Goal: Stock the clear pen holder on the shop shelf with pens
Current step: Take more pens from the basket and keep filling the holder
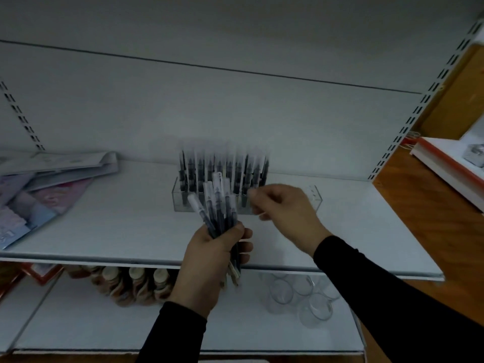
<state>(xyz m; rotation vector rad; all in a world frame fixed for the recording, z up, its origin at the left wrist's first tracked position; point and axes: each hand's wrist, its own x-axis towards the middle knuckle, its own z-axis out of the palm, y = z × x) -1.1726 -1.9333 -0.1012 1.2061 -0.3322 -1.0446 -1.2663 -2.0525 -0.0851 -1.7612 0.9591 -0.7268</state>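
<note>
A clear pen holder [314, 197] stands on the white shelf [117, 226], with several dark pens in clear sleeves [222, 166] upright in its left and middle part. Its right end shows no pens. My left hand [209, 258] grips a bundle of several sleeved pens [217, 205] in front of the holder, tips fanned upward. My right hand [285, 208] hovers at the holder's front right, fingers pinched near the standing pens. Motion blur hides whether the fingers hold a pen.
Flat printed packets [39, 189] lie at the shelf's left end. On the shelf below sit a bag of small bottles [131, 284] and several clear glass cups [301, 294]. A white and red box [450, 163] rests on the wooden surface at right.
</note>
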